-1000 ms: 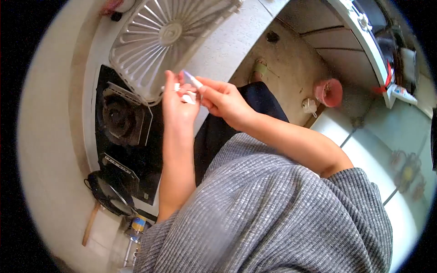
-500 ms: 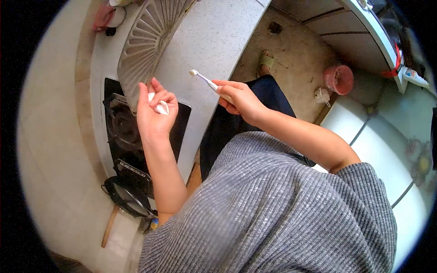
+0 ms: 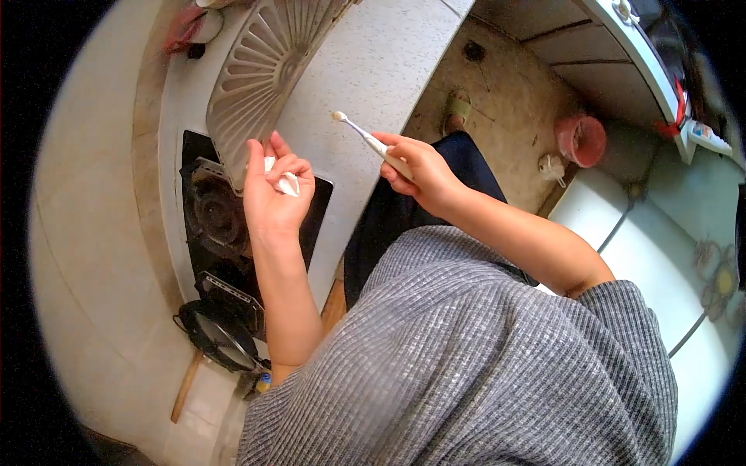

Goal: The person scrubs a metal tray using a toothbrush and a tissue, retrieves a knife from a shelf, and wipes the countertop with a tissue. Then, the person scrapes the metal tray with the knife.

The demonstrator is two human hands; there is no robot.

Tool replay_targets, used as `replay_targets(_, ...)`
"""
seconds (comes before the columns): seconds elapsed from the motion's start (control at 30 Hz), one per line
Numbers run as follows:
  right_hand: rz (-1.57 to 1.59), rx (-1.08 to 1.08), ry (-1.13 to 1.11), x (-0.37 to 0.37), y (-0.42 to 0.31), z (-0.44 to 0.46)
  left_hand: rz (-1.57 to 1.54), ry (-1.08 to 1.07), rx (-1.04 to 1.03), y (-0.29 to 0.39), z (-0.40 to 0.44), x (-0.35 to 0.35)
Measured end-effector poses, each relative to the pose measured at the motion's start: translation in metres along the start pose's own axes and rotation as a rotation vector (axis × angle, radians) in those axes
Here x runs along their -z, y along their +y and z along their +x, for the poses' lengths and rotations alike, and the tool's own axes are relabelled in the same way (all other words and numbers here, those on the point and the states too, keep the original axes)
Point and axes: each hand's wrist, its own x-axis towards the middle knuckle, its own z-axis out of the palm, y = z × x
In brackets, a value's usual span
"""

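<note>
My left hand (image 3: 281,190), palm turned up, has its fingers curled around a crumpled white tissue (image 3: 288,185). Just behind its thumb and fingertips stands a slotted metal panel (image 3: 260,78) with slits fanning out like rays. Whether the fingertips also touch the panel's edge, I cannot tell. My right hand (image 3: 423,172) is closed around the handle of a white electric toothbrush (image 3: 377,145). The small brush head, yellowish at the tip, points to the left, over the counter and apart from the panel.
A black gas stove (image 3: 214,213) lies under my left hand, with a dark wok (image 3: 221,335) nearer to me. The speckled counter (image 3: 373,58) runs away from me. On the floor to the right are a pink bucket (image 3: 580,140) and a floor drain (image 3: 473,50).
Both hands and the panel appear slightly farther right, along with a small shift of the whole view. The toothbrush is angled a little more steeply. Both grips look the same.
</note>
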Motion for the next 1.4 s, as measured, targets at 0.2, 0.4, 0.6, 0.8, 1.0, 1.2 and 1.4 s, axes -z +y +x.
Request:
replay_targets(0.2,0.111,-0.063,-0.015,0.002,-0.006,-0.004,0.017,-0.009,-0.003,-0.004,0.0,0.002)
replay_targets(0.4,0.132,-0.081,-0.043,0.002,-0.007,-0.004,0.018,-0.002,-0.012,-0.004,-0.002,0.001)
replay_targets(0.6,0.121,-0.056,-0.109,0.013,0.002,0.0,0.031,-0.012,-0.018,-0.003,-0.001,0.003)
replay_targets(0.8,0.125,-0.044,-0.167,0.015,0.002,0.0,0.031,-0.036,-0.004,-0.002,0.002,0.007)
replay_targets(1.0,-0.29,-0.017,0.012,0.006,0.003,-0.005,0.023,-0.018,-0.002,-0.004,0.001,0.006)
replay_targets(1.2,-0.193,-0.052,-0.014,0.002,0.005,-0.007,0.031,-0.031,-0.008,-0.007,0.004,0.01)
replay_targets(1.4,0.033,-0.045,-0.146,-0.005,-0.007,-0.016,0.095,0.027,-0.012,-0.034,0.015,0.035)
